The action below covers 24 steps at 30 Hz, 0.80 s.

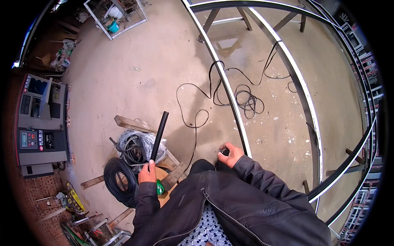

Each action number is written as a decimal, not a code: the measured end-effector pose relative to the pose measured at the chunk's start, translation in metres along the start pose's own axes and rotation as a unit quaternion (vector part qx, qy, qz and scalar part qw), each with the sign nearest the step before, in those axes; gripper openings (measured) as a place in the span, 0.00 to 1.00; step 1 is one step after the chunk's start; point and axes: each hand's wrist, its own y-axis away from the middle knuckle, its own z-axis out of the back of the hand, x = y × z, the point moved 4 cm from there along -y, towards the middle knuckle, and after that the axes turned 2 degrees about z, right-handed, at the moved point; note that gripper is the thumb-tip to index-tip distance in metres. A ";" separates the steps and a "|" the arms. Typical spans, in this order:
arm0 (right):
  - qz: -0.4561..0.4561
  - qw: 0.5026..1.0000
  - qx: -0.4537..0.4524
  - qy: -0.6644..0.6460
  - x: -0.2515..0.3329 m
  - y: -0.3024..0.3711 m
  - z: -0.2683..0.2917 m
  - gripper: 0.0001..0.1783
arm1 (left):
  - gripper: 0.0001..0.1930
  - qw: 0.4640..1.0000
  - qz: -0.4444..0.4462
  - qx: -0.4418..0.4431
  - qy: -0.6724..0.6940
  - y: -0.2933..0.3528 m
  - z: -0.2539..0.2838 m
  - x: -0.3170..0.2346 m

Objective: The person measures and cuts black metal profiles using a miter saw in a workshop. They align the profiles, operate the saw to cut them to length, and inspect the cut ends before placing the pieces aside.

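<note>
Left hand (147,174) closed in a fist, thumb laid up along the near end of a straight black tube (160,133); the tube's free end rises away from the hand, tilted slightly right. Right hand (232,155) well apart from it, near the middle, fingers curled with thumb and forefinger bent around a small black item (224,151); its kind cannot be told at this angle. Both forearms in dark jacket sleeves; jacket (242,205) unzipped over a blue-and-white patterned garment (205,227). Just beside the left hand, on the sleeve side: a green roll (160,187), partly hidden. Left of the same hand: a thick coil of black hose or cable (120,182), and next to it a clear plastic bag (156,141) with looped black strips (133,148) bunched at it. Wooden boards (133,124) lie about and under this group. Farther out, a thin black cable (248,102) runs over the concrete floor (135,82) in loose loops, part of it hung across a long white-edged metal bar (223,78). More curved-looking frame bars (301,86) stand to the right, with trestle legs (210,20) below at the far end. Far left: a grey control machine (41,123) with panel and buttons; nearer, a yellow object (75,201). Far top left: a metal-framed stand (98,24) with a teal bucket (113,26) within.
</note>
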 end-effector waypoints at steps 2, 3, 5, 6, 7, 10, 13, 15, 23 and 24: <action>-0.019 0.999 0.020 -0.033 -0.007 -0.004 -0.011 0.26 | 0.32 1.000 0.015 0.026 0.002 0.002 -0.003 0.007; -0.017 0.999 0.037 -0.018 0.014 -0.021 0.011 0.27 | 0.32 1.000 0.013 0.014 0.006 -0.003 0.011 -0.021; -0.011 0.999 0.049 -0.022 0.023 -0.052 0.024 0.28 | 0.32 1.000 0.012 0.009 -0.008 -0.030 0.012 -0.045; -0.010 0.998 0.058 -0.018 0.028 -0.061 0.026 0.28 | 0.32 1.000 0.012 -0.001 0.001 -0.040 0.009 -0.047; -0.004 0.998 0.063 -0.011 0.031 -0.072 0.027 0.28 | 0.32 1.000 0.007 -0.001 0.010 -0.054 0.005 -0.048; -0.008 0.998 0.070 0.003 0.036 -0.103 0.035 0.27 | 0.33 0.999 -0.012 0.000 0.036 -0.100 -0.005 -0.060; -0.016 0.998 0.063 -0.002 0.055 -0.134 0.045 0.27 | 0.33 0.998 -0.029 0.020 0.059 -0.151 -0.006 -0.078; -0.050 0.997 0.061 0.017 0.070 -0.157 0.051 0.25 | 0.33 0.998 -0.023 0.040 0.050 -0.193 -0.006 -0.095; -0.088 0.991 0.085 0.053 0.025 -0.295 -0.012 0.23 | 0.36 0.993 -0.070 0.073 0.062 -0.390 0.029 -0.110; -0.065 0.990 0.108 0.069 0.009 -0.318 -0.027 0.23 | 0.35 0.993 -0.067 0.073 0.059 -0.412 0.043 -0.112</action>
